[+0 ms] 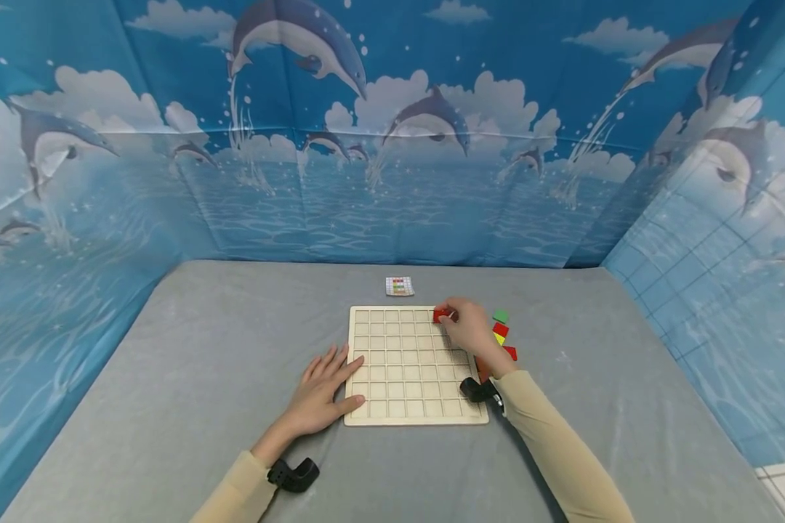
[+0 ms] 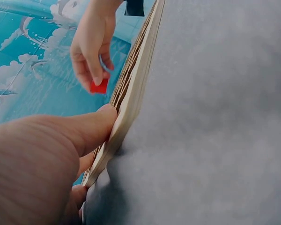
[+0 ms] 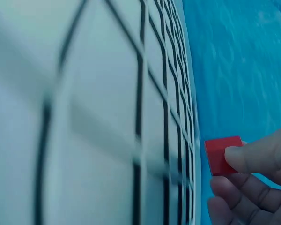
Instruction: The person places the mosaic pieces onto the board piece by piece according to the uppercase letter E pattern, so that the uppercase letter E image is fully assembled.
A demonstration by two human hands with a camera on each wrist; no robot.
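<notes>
A pale wooden grid board [image 1: 399,378] lies flat on the grey table. Over its far right corner my right hand [image 1: 471,327] pinches a red square tile [image 1: 441,316] between thumb and fingers. The right wrist view shows this red tile [image 3: 222,154] gripped by the thumb [image 3: 253,157], a little off the board's surface. At the board's left edge rests my left hand [image 1: 323,392], its fingers spread and the thumb on the rim. In the left wrist view the thumb [image 2: 93,126] presses the board's edge [image 2: 131,108].
Right of the board lie several coloured pieces: a green piece [image 1: 500,316], a red piece [image 1: 501,330], a yellow piece [image 1: 499,338] and an orange piece [image 1: 482,369], partly behind my right wrist. Beyond the board sits a small card with a coloured grid [image 1: 400,286]. A dolphin-print curtain [image 1: 392,196] stands behind the table.
</notes>
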